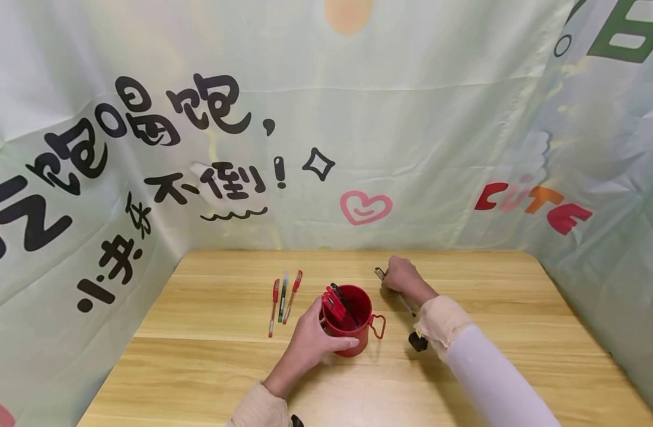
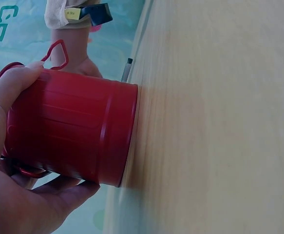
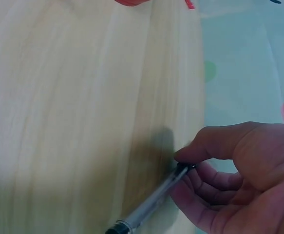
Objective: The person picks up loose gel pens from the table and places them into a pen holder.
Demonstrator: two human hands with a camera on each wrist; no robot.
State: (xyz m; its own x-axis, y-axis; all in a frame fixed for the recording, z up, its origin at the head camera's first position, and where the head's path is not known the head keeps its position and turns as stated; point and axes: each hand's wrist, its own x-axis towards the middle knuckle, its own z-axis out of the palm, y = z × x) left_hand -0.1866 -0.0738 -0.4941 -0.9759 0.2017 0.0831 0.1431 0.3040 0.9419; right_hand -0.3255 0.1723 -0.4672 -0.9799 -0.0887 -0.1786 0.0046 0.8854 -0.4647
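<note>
A red metal mug (image 1: 361, 333) with wire handles stands on the table, holding several red pens (image 1: 334, 306) and a black pen (image 1: 339, 292). My left hand (image 1: 308, 337) grips its side, thumb along the near wall; the left wrist view shows the fingers wrapped around the mug (image 2: 73, 126). Right of the mug, my right hand (image 1: 404, 277) pinches a clear-barrelled pen with black ends (image 3: 154, 201) between thumb and fingers, near one end. That pen slants close over the tabletop.
Left of the mug lie two red-capped pens (image 1: 273, 308) and a dark pen with a green end (image 1: 282, 303), side by side. The wooden table (image 1: 198, 367) meets a printed cloth backdrop (image 1: 427, 148) at the back and sides.
</note>
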